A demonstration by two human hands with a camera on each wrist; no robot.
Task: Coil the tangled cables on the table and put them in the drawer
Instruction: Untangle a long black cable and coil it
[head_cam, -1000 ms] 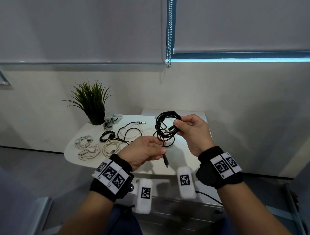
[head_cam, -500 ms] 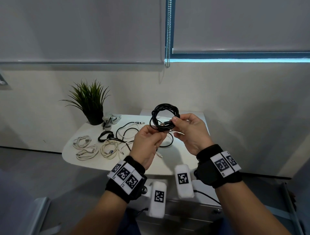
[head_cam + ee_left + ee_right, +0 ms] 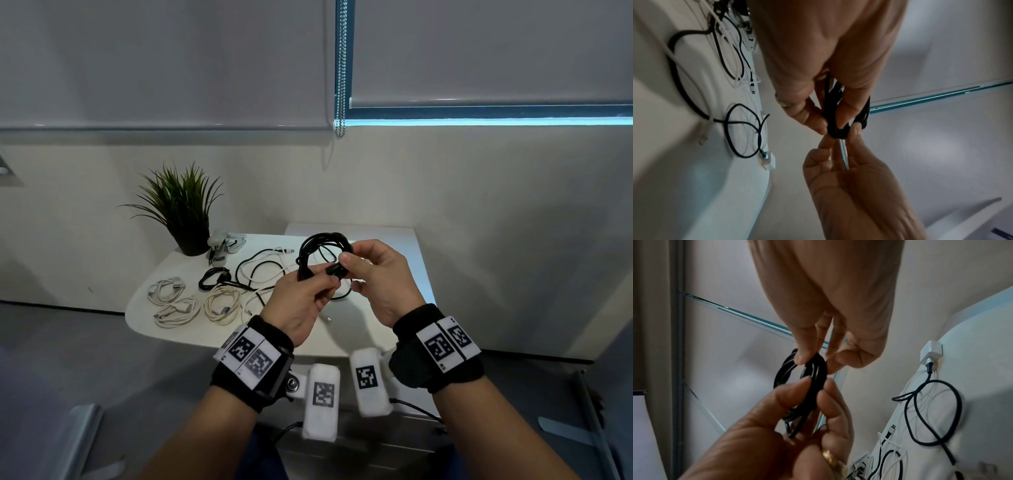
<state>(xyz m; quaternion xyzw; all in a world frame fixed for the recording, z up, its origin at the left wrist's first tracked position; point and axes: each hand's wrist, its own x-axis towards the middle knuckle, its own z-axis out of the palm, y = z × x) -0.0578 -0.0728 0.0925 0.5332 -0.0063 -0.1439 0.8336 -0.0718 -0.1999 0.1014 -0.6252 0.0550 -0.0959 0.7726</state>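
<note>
A coiled black cable [image 3: 322, 250] is held up in the air above the white table [image 3: 191, 335]. My left hand [image 3: 301, 301] grips the lower left side of the coil [image 3: 813, 395]. My right hand [image 3: 373, 274] pinches the coil's right side and its black plug end between thumb and fingers [image 3: 803, 356]. In the left wrist view the black bundle [image 3: 838, 129] sits pinched between both hands. Loose black and white cables [image 3: 263, 270] lie tangled on the table behind my hands. Several coiled white cables [image 3: 178, 305] lie at the table's left.
A potted plant [image 3: 185, 212] stands at the table's back left, with a stapler [image 3: 219, 250] beside it. A white charger plug [image 3: 931, 353] lies on the table by a dark cable. A white cabinet [image 3: 421, 260] stands to the right, against the wall.
My left hand rose from the hanging plug end to the coil and now grips its lower side. Both hands closed in on the bundle, and the loose tail no longer hangs down.
</note>
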